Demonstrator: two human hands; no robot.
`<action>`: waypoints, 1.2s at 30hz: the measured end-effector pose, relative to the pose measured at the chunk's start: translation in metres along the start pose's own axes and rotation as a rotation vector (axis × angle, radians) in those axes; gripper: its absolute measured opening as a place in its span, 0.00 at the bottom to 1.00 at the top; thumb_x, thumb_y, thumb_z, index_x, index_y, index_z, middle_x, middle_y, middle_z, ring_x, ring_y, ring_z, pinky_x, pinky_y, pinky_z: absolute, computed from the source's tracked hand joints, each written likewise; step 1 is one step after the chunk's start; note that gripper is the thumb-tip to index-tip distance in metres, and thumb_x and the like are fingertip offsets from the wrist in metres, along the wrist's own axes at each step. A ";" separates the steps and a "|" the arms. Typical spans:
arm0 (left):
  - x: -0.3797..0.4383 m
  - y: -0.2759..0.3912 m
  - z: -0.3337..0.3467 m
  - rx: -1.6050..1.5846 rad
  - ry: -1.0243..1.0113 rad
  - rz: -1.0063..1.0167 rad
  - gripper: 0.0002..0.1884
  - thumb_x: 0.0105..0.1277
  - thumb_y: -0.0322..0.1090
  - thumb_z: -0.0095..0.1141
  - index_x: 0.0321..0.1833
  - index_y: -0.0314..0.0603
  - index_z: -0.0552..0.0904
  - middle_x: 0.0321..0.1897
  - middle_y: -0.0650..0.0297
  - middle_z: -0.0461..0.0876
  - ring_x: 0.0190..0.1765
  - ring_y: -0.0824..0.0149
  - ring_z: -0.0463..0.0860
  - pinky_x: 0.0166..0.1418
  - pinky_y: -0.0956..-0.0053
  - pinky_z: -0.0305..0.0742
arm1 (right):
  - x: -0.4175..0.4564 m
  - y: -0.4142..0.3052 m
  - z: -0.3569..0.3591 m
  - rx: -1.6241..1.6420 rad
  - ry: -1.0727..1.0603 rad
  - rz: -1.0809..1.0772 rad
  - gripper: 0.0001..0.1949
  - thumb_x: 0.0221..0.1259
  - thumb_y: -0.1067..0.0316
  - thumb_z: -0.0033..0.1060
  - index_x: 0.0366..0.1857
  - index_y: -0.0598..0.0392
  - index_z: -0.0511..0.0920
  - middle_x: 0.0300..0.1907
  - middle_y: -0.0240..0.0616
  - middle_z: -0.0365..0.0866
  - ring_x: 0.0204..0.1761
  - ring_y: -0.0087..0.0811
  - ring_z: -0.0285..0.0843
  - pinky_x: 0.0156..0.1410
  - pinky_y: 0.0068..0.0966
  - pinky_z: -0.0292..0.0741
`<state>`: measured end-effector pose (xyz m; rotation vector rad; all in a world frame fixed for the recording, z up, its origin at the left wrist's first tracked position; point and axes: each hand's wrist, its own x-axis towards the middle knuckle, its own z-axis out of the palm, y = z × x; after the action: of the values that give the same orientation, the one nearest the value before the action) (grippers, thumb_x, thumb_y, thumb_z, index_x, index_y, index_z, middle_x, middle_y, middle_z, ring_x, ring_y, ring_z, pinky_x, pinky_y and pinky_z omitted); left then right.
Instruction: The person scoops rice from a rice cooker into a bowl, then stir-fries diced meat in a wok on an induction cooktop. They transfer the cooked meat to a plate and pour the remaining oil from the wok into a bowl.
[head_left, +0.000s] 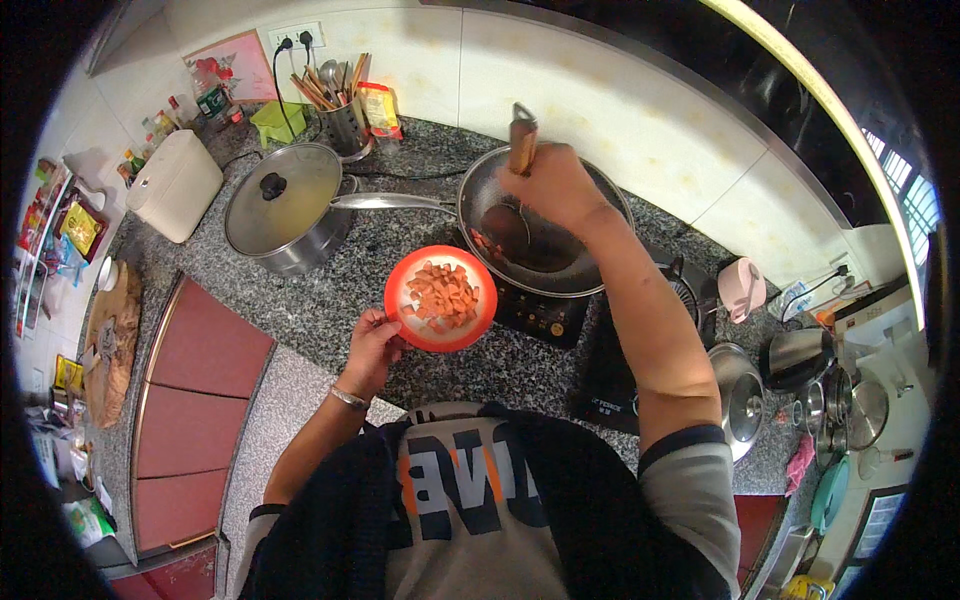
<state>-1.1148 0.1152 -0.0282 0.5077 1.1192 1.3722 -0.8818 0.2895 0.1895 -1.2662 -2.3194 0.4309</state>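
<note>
My left hand (375, 345) grips the rim of an orange-red plate (480, 328) with a pale middle. Cut pinkish-orange pieces of food (446, 296) are heaped on it. The plate is held beside the near left edge of a dark wok (577, 277). Over that wok, my right hand (551, 184) holds the wooden handle of a spatula (523, 139), its dark blade (506, 229) down inside. A few reddish pieces (486, 244) lie by the blade at the wok's left side. The wok stands on a black induction cooker (544, 311).
Close to the wok's long metal handle (397, 201) stands a lidded steel pot (300, 259). A utensil holder (345, 127) and a cream container (176, 184) are behind and left. To the right are a second cooker (604, 397), a pot lid (739, 390) and a kettle (799, 360).
</note>
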 end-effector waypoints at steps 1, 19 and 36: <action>0.001 0.000 -0.001 0.001 -0.004 0.006 0.07 0.62 0.28 0.55 0.38 0.47 0.70 0.28 0.62 0.81 0.23 0.68 0.81 0.20 0.81 0.67 | 0.001 0.004 -0.002 0.024 0.031 0.030 0.18 0.53 0.55 0.57 0.24 0.64 0.78 0.25 0.58 0.78 0.33 0.54 0.79 0.42 0.41 0.77; 0.012 0.010 -0.002 0.007 0.027 0.004 0.07 0.62 0.29 0.55 0.38 0.47 0.70 0.25 0.66 0.78 0.23 0.70 0.79 0.21 0.81 0.65 | 0.040 0.059 -0.008 0.434 0.011 0.418 0.14 0.52 0.65 0.61 0.28 0.71 0.78 0.23 0.47 0.82 0.23 0.32 0.83 0.26 0.24 0.83; 0.024 0.024 0.010 0.010 0.034 -0.016 0.08 0.62 0.29 0.56 0.40 0.46 0.70 0.26 0.63 0.80 0.23 0.69 0.81 0.19 0.82 0.61 | 0.033 0.092 -0.014 0.676 -0.005 0.365 0.14 0.58 0.61 0.62 0.39 0.62 0.79 0.34 0.39 0.81 0.26 0.29 0.81 0.31 0.23 0.82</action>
<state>-1.1224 0.1449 -0.0119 0.4833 1.1558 1.3670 -0.8245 0.3669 0.1657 -1.3062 -1.6922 1.2136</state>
